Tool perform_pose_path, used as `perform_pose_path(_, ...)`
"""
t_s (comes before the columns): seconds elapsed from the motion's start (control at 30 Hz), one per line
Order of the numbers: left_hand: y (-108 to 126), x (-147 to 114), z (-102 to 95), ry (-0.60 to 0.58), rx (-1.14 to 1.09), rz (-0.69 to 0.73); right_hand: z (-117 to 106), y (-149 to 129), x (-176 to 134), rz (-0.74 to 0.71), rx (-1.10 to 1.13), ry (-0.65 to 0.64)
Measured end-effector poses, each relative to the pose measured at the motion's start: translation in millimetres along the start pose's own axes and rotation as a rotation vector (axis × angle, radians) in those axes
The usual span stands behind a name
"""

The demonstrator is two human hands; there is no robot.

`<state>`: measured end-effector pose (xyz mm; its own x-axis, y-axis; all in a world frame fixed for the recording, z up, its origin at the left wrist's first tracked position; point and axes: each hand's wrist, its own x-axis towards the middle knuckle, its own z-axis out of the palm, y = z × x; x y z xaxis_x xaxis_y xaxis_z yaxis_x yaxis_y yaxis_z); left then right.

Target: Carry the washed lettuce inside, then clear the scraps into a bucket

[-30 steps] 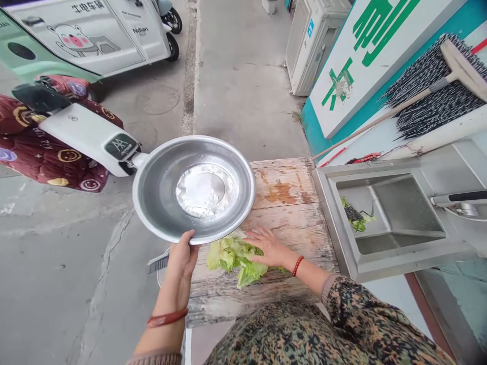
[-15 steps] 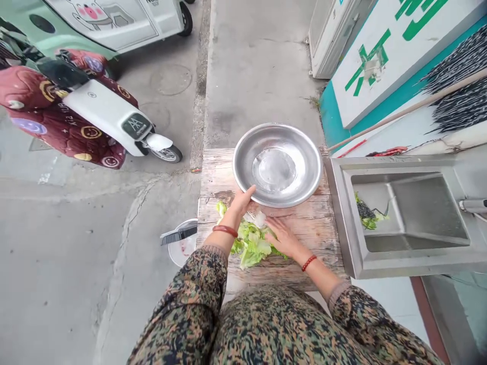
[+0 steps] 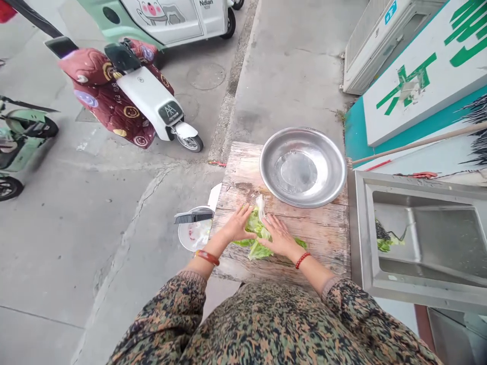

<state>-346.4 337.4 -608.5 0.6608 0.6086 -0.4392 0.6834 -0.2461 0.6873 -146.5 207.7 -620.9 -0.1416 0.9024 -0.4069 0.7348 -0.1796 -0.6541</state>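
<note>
One lettuce heap (image 3: 260, 250) beneath and between left hand (image 3: 238, 226), right hand (image 3: 280, 239), both spread.

From the lettuce (image 3: 257, 250), I can pass over the table (image 3: 241, 175) at eleven o'clock; the basin (image 3: 299, 173) blocks one, the sink (image 3: 367, 228) three.

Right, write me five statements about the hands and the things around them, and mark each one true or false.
1. The left hand and right hand are at the pile of pale green leaves, fingers extended. True.
2. The round silver metal basin is heaped with leaves. False: no leaves show in it.
3. The rectangular stainless-steel sink is to the right of the weathered wooden table. True.
4. The red beaded bracelet is on the left wrist. False: it is on the right; the left wears a reddish-brown bangle.
5. Some green leaves lie in the sink. True.
</note>
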Motion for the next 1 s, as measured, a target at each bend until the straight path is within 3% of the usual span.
perform_pose_path(0.17, 9.3, -53.5, 23.4, -0.041, 0.393, 0.050, -24.8, 28.1, -40.3, -0.031, -0.059, -0.065)
perform_pose_path(0.27, 16.6, -65.8, 34.8, 0.005, 0.508, -0.045, -27.4, 39.8, -53.5, 0.031, -0.092, -0.030)
perform_pose_path(0.37, 28.2, -68.8, 49.2, 0.094, 0.565, -0.181, -13.8, 33.3, -52.5, 0.080, -0.099, 0.031)
perform_pose_path(0.57, 40.8, -55.8, 62.0, 0.156, 0.437, -0.274, 10.0, 8.8, -17.8, 0.029, 0.013, 0.081)
perform_pose_path(0.8, 28.6, -33.3, 56.5, 0.120, 0.294, -0.092, 12.3, 9.3, 15.8, -0.082, 0.177, 0.076)
perform_pose_path(1.0, 18.9, -31.1, 73.5, 0.234, 0.045, 0.046, 29.4, -1.7, 17.5, -0.014, 0.386, 0.191)
